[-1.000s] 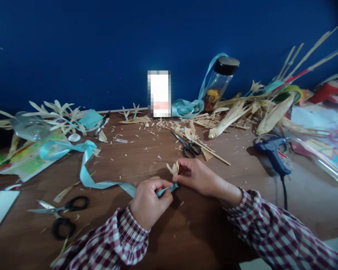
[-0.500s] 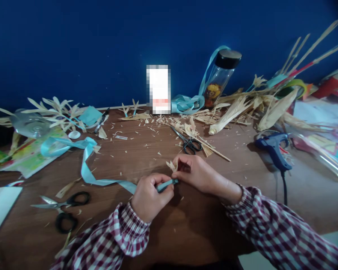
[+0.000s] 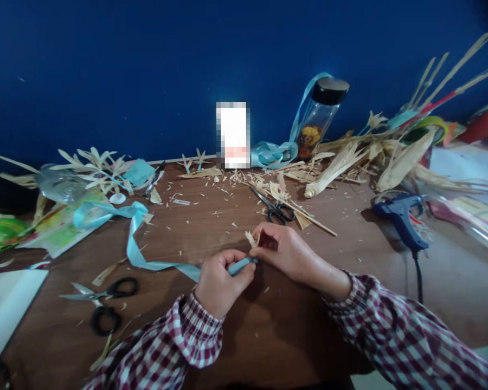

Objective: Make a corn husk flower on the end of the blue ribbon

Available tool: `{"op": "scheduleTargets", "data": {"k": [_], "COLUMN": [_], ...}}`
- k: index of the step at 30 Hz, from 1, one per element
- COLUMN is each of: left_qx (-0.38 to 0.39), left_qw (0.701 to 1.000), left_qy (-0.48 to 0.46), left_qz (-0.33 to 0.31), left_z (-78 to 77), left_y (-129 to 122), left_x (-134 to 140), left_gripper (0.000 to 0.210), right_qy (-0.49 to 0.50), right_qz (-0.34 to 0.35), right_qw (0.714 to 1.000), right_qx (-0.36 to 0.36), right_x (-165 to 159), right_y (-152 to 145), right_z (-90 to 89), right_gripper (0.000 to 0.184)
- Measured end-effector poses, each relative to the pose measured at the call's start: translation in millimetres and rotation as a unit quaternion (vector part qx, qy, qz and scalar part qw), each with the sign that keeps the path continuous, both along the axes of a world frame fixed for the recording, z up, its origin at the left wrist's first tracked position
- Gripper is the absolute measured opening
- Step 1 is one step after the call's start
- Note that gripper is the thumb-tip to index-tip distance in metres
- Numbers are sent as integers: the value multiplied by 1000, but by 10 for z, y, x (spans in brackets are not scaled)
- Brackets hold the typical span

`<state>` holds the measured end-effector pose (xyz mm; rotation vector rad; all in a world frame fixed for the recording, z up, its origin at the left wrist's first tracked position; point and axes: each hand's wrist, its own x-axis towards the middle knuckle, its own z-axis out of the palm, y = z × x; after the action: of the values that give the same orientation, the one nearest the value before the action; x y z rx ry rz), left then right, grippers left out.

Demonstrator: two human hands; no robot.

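Note:
Pinched in my left hand is a light blue satin ribbon, pulled flat between thumb and fingers. Its loose length trails left across the table in folds. My right hand is closed on a small pale corn husk flower, whose pointed petals stick up past the fingertips. The ribbon's end meets the base of the flower at the right fingertips; whether it wraps round there is hidden. Black-handled scissors lie just beyond my right hand, and a second, opened pair of scissors rests left of my left hand.
A blue glue gun with a cord lies at the right. Behind are a tilted glass bottle, a ribbon coil and dried corn husks. Small husk scraps litter the table. Husk flowers lie back left.
The whole scene has shifted slightly right and down as the head view turned. Both hands keep their hold on ribbon and flower, with hardly any movement between them.

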<state>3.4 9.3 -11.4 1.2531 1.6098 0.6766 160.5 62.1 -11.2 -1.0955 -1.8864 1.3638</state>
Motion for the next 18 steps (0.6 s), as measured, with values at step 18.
{"op": "scheduleTargets", "data": {"k": [18], "left_qx": [-23], "left_qw": [1000], "left_qy": [-15], "left_qz": [1], "left_z": [51], "left_y": [48], "left_x": [-33], "left_gripper": [16], "right_qy": [107], "right_qz": [27], "right_qw": [977], "right_qx": [-180], "right_x": [47], "right_y": [49], "right_z": [-27], "right_gripper": [22]}}
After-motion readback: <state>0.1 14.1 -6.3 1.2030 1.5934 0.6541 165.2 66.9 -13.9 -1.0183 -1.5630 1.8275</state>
